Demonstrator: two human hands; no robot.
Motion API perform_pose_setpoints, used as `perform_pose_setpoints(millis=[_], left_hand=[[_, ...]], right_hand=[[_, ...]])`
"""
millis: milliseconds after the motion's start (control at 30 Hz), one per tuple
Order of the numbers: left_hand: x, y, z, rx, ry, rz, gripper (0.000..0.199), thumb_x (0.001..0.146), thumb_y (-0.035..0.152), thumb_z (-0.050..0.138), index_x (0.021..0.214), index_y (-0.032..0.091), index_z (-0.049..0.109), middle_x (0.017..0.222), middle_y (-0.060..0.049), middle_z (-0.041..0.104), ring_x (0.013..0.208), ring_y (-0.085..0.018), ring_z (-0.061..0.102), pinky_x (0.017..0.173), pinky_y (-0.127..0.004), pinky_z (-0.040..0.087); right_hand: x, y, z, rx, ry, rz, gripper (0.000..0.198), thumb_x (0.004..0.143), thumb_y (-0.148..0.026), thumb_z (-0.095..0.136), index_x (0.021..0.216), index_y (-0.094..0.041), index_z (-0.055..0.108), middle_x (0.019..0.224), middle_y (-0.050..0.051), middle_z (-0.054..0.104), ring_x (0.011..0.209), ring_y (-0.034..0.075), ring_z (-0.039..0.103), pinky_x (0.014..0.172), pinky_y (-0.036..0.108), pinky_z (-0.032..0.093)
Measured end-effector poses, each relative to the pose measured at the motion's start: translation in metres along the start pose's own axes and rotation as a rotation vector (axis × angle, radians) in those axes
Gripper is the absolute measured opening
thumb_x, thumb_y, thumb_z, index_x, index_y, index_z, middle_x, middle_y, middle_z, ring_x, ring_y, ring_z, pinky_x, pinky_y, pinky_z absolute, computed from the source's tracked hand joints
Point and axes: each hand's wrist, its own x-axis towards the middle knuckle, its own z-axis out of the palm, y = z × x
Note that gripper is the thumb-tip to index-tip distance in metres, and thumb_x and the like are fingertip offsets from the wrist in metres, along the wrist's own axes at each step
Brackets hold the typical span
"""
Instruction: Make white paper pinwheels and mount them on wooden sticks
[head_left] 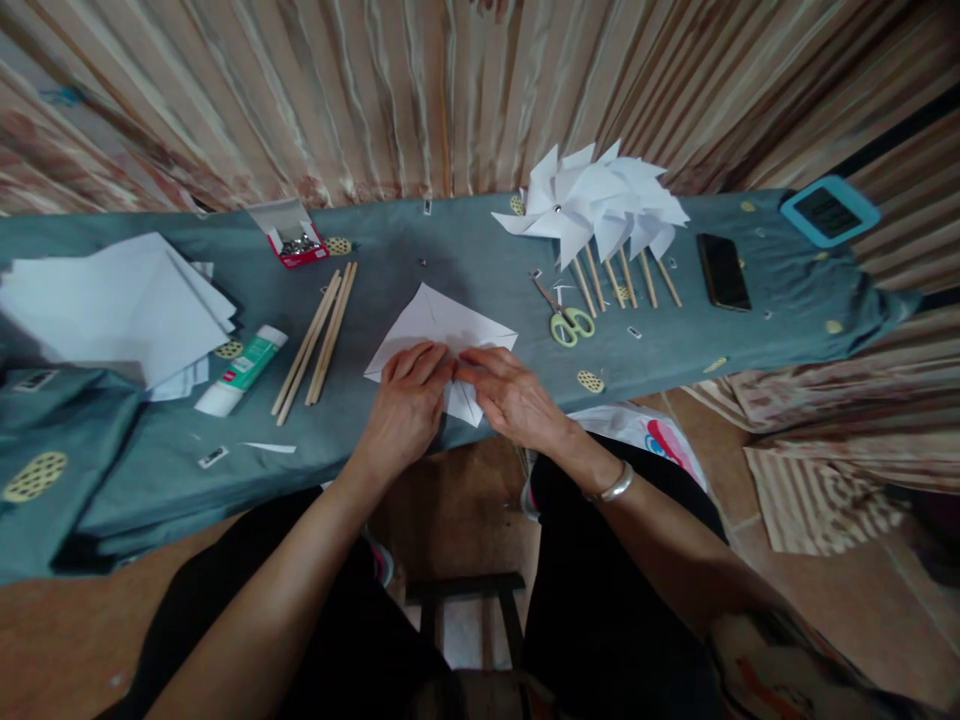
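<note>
The sheet (pixel 435 318) lies on the cloth-covered table (pixel 465 240), directly before the person, one corner pointing away; crease lines show on its surface. Both hands are on it. The left hand (pixel 401 405) rests over the near left part, its fingers (pixel 415 362) bent and close together. The right hand (pixel 517 400) lies opposite, its fingers (pixel 484 368) likewise bent, tips pointing inward. The two sets of fingertips nearly meet above the near half of the sheet. Contact with the paper is evident; whether either hand pinches it cannot be told, as the hands cover the spot. A bracelet (pixel 619 484) is worn on the right wrist.

To the left of the sheet lie loose sticks (pixel 330 330), then a glue stick (pixel 244 370) on its side and a paper stack (pixel 112 300). An open box (pixel 306 256) of small metal pieces stands beyond the sticks. To the right lie scissors (pixel 572 326) with green handles. Beyond them, overlapping white pinwheels (pixel 592 195) rest with their sticks toward the person. A phone (pixel 724 271) and a blue-framed device (pixel 830 210) are farther right.
</note>
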Motion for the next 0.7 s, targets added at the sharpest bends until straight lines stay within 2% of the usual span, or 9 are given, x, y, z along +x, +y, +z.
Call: perform_pose_setpoints(millis=[133, 400, 567, 700], left_hand=[[0.000, 0.001, 0.000, 0.006, -0.004, 0.001, 0.040, 0.091, 0.014, 0.041, 0.125, 0.012, 0.060, 0.135, -0.015, 0.059, 0.131, -0.031, 0.046, 0.109, -0.050, 0.037], [0.000, -0.001, 0.001, 0.015, -0.003, 0.006, 0.039, 0.091, 0.014, 0.041, 0.125, 0.014, 0.061, 0.136, -0.014, 0.058, 0.130, -0.031, 0.046, 0.108, -0.051, 0.038], [0.000, 0.001, 0.000, 0.021, -0.014, 0.011, 0.038, 0.092, 0.015, 0.040, 0.123, 0.012, 0.062, 0.135, -0.014, 0.058, 0.130, -0.031, 0.047, 0.109, -0.050, 0.038], [0.000, 0.001, -0.001, 0.004, -0.019, -0.001, 0.038, 0.090, 0.014, 0.041, 0.122, 0.013, 0.062, 0.136, -0.014, 0.058, 0.130, -0.031, 0.046, 0.110, -0.051, 0.036]], right_hand=[[0.000, 0.000, -0.002, -0.020, -0.027, -0.018, 0.041, 0.085, -0.007, 0.041, 0.118, -0.013, 0.066, 0.132, 0.015, 0.059, 0.122, 0.028, 0.050, 0.108, 0.049, 0.043], [-0.012, -0.004, -0.006, -0.001, -0.045, -0.049, 0.038, 0.088, -0.009, 0.039, 0.112, -0.017, 0.067, 0.134, 0.011, 0.058, 0.124, 0.026, 0.049, 0.105, 0.051, 0.045], [-0.019, -0.009, -0.009, -0.006, -0.059, -0.061, 0.036, 0.089, -0.010, 0.039, 0.109, -0.014, 0.068, 0.132, 0.013, 0.060, 0.123, 0.026, 0.052, 0.105, 0.049, 0.046], [-0.024, -0.011, -0.010, 0.026, -0.076, -0.049, 0.035, 0.088, -0.009, 0.041, 0.107, -0.017, 0.069, 0.132, 0.011, 0.061, 0.124, 0.026, 0.052, 0.105, 0.050, 0.046]])
